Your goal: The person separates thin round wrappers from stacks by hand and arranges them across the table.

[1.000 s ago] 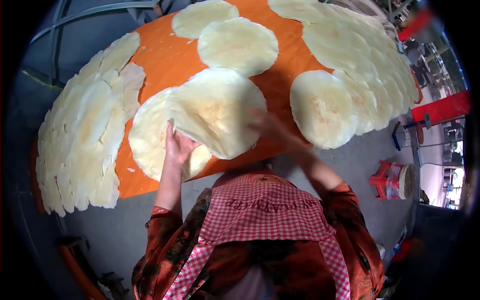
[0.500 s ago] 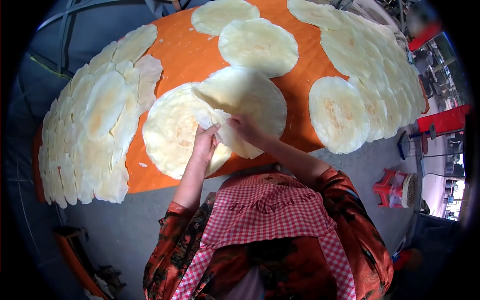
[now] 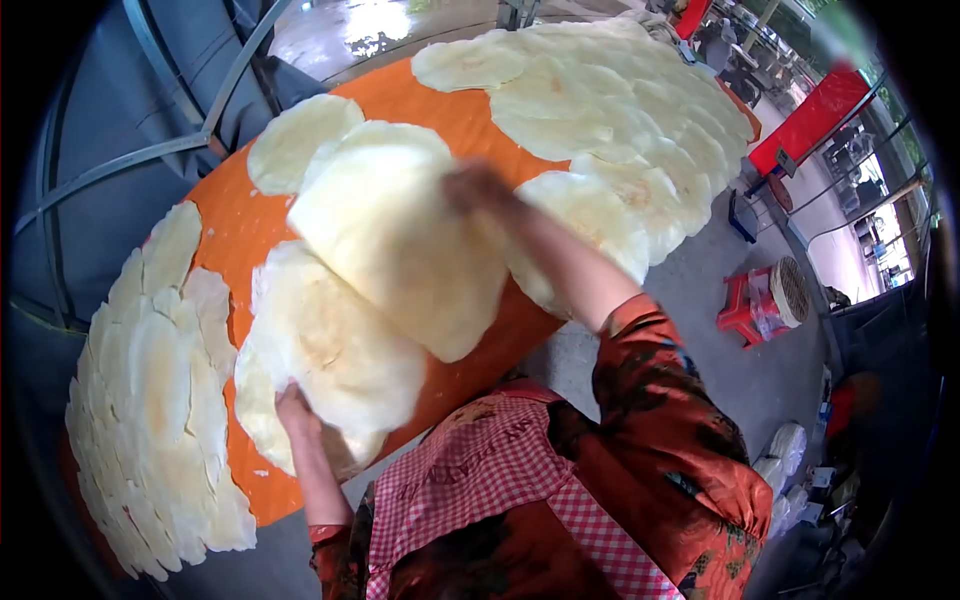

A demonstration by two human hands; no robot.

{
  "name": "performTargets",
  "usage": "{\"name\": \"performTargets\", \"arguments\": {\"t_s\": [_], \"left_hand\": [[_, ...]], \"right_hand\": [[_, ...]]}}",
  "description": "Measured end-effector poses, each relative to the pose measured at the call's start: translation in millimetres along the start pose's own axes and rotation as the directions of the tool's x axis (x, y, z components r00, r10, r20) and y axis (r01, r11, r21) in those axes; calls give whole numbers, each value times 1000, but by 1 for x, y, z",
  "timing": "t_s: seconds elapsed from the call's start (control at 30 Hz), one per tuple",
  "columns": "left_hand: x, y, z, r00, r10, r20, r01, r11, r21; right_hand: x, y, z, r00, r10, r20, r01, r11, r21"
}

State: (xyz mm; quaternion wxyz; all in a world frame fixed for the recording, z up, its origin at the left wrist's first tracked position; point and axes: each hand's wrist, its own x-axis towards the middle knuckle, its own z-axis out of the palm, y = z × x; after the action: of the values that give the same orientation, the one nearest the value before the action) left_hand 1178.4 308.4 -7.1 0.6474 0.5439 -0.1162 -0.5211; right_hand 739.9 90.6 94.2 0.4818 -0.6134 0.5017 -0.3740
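Counter (image 3: 462,122), orange on top, runs diag. across view. Near flatbread (image 3: 335,340), thin + rnd, is at its front edge, partly over a lower flatbread (image 3: 262,420) that shows along the L side. L hand (image 3: 298,408) is at near flatbread's lower-L rim, fingers closed narrow on the edge. Far flatbread (image 3: 385,225) is just beyond, approx mid-counter, its edge meeting the near one; can't tell which is on top there. R hand (image 3: 478,190) is at far flatbread's upper-R part, blurred; can't tell if gripping or just touching. Loose flatbread (image 3: 300,140) lies at back L. L batch (image 3: 150,400) = overlapping sheets at counter's L end; R batch (image 3: 620,110) = same at R end. Red stool (image 3: 738,310) stands on floor (image 3: 682,310), R of counter.
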Motion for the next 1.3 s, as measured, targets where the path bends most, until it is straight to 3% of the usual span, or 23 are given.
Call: {"name": "performTargets", "arguments": {"t_s": [0.07,0.13,0.17,0.2,0.3,0.33,0.37,0.4,0.43,0.47,0.5,0.57,0.6,0.67,0.73,0.8,0.9,1.0,1.07,1.13,1.2,1.23,1.3], "left_hand": [[44,0,-53,992,-65,111,28,951,306],[40,-3,-57,994,16,108,-69,855,514],[24,4,-41,992,55,110,-112,784,610],[7,8,-21,996,61,70,-88,866,493],[-40,21,39,995,90,-36,-78,966,248],[-45,24,47,991,120,-63,-100,959,266],[-49,27,56,985,146,-94,-114,952,282],[-56,38,70,976,199,-85,-160,930,332],[-60,52,87,966,250,-71,-205,900,384],[-62,64,103,953,299,-46,-249,864,438],[-54,75,112,905,425,-22,-378,827,417],[-58,107,159,805,586,92,-581,750,316],[-69,120,188,840,526,135,-542,791,284],[-66,126,229,867,439,235,-498,739,454],[-73,117,298,884,384,267,-464,792,397],[-72,110,369,859,394,328,-500,783,370],[-62,112,446,641,384,665,-640,745,188],[-50,91,467,441,339,831,-770,619,156],[-35,44,440,592,277,757,-702,639,315],[-6,-28,388,658,273,702,-694,583,423],[14,-96,322,657,295,694,-752,324,574],[25,-123,286,621,225,751,-778,61,626],[9,-151,256,555,208,805,-794,-157,588]], "right_hand": [[11,-7,-97,958,167,-231,-166,986,25],[5,19,-173,911,4,-413,-168,918,-360],[3,56,-213,893,0,-450,-179,917,-355],[12,92,-243,874,-7,-485,-187,918,-351],[-14,86,-227,611,-133,-781,-649,480,-589],[-22,57,-201,761,-82,-643,-452,643,-618],[6,130,-195,787,-454,-417,-104,569,-816],[-2,109,-140,837,-325,-440,-5,799,-601],[-13,81,-89,919,-325,-222,215,887,-409],[-24,48,-38,951,-308,8,306,944,-124],[-43,-9,-1,890,-448,83,456,875,-163],[-69,-81,28,863,-404,304,407,912,59],[-73,-105,35,850,-388,355,387,919,78],[-78,-122,53,869,-354,345,345,934,90],[-76,-134,52,899,-236,368,243,970,27],[-37,-123,46,962,-240,134,219,964,152],[62,-84,8,969,-214,-120,244,780,576],[121,-73,-106,911,-370,-181,395,657,642],[177,-18,-168,936,-185,-299,320,799,508],[223,65,-235,812,-359,-460,263,929,-262],[227,128,-262,690,-284,-666,127,953,-275],[221,161,-273,527,-369,-766,-158,842,-515],[195,179,-254,503,-413,-759,-262,764,-589]]}}
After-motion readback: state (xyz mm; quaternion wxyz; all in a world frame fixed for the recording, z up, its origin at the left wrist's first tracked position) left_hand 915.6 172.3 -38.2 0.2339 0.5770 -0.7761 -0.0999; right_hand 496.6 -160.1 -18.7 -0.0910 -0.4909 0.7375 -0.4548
